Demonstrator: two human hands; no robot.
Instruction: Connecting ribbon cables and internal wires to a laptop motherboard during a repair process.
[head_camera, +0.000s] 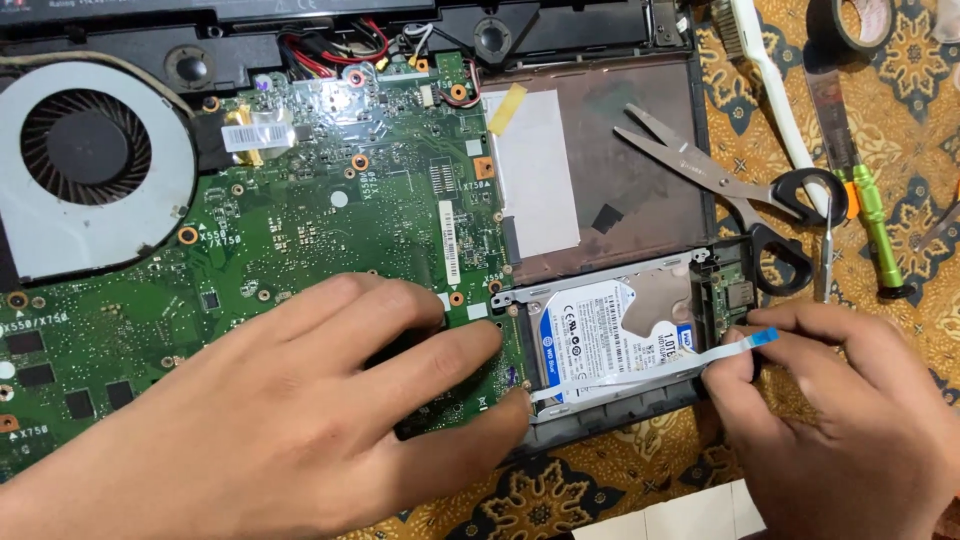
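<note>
Head view, opened laptop seen from above. At lower left the left hand (300, 400) lies palm down on the green motherboard (300, 230), fingers spread and loosely extended, gripping nothing; its fingertips rest at the board's right edge, touching the near end of a flat white ribbon cable (640, 368). At lower right the right hand (850, 420) pinches the cable's far, blue-tipped end between thumb and forefinger, just beside a small daughterboard (728, 292). The cable crosses the lower edge of the hard drive (610, 335) in its metal caddy. Judged step: handling the ribbon cable at its connectors; any further move calls for a straight, gentle pull or push along the cable's length, without kinking. Open room is narrow here: chassis rim below, drive above. Farther up, scissors (730, 185) lie across the empty bay's edge; a green screwdriver (880, 225), white brush (775, 80) and cooling fan (85, 150) sit well apart.
</note>
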